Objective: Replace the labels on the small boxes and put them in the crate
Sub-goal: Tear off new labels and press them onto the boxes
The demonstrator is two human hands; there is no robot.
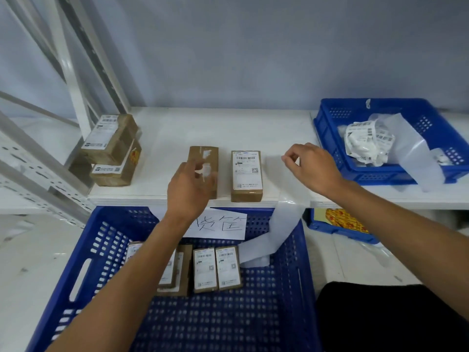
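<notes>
On the white shelf (165,138) lie two small brown boxes. One is a bare box (203,154) with torn white label scraps; beside it on the right is a labelled box (247,171). My left hand (190,189) hovers over the bare box's near end, blurred, fingers spread and bent. My right hand (312,166) pinches the end of a translucent backing strip (286,219), which drapes over the shelf edge into the big blue crate (83,250) below. Several labelled boxes (217,269) lie in that crate.
Two stacked labelled boxes (111,143) sit at the shelf's left by the white rack upright (76,85). A blue tray (327,138) at the right holds crumpled peeled labels (368,141). A paper sign (223,223) hangs on the crate's far wall. A smaller blue bin (342,222) sits lower right.
</notes>
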